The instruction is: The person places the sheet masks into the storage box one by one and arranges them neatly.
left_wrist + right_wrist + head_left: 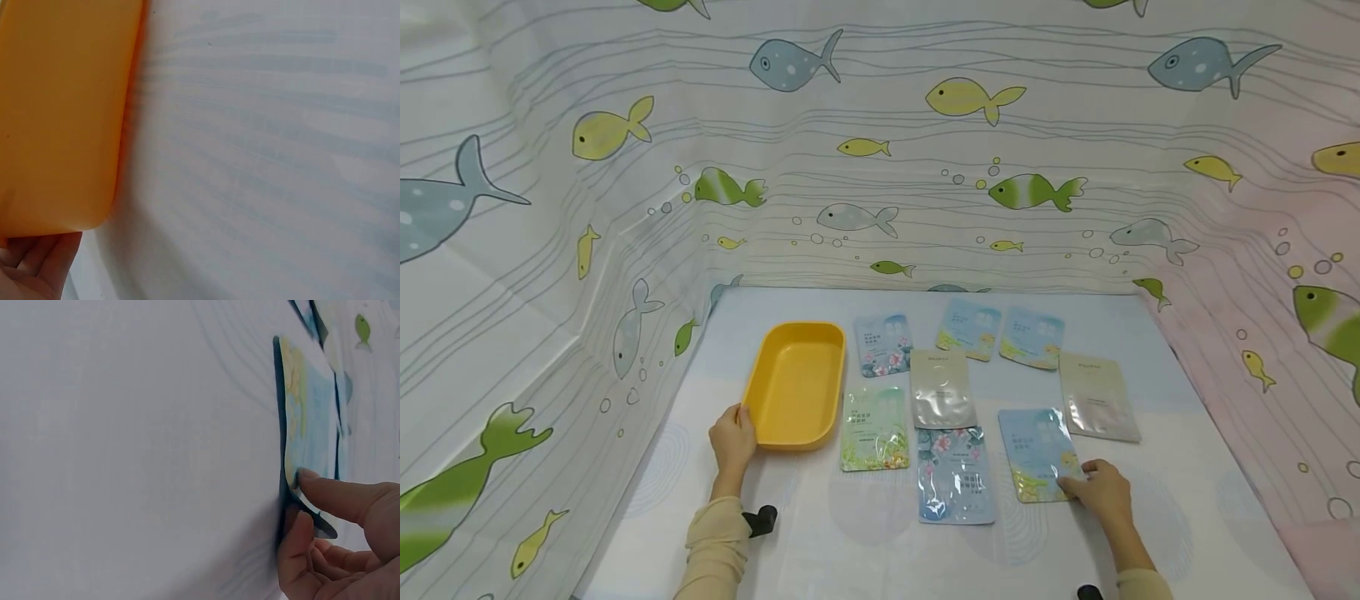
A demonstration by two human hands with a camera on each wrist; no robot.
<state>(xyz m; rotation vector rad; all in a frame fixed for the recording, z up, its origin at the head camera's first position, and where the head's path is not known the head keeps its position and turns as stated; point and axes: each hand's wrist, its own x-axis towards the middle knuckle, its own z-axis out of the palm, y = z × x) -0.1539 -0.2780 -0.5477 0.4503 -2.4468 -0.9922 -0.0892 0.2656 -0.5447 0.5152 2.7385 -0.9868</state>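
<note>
A yellow plastic tray stands on the left of the table, and my left hand grips its near left corner. In the left wrist view that hand's fingers show under the end of the tray. On the right, my right hand pinches the near right corner of a blue face mask packet between thumb and fingers. The right wrist view shows the packet's corner bent up slightly from the cloth, with the thumb on top and fingers beneath.
Several other face mask packets lie about: a green one, a floral blue one, a silver one overlapping it, another silver one, and blue ones at the back. Fish-patterned curtains surround the table.
</note>
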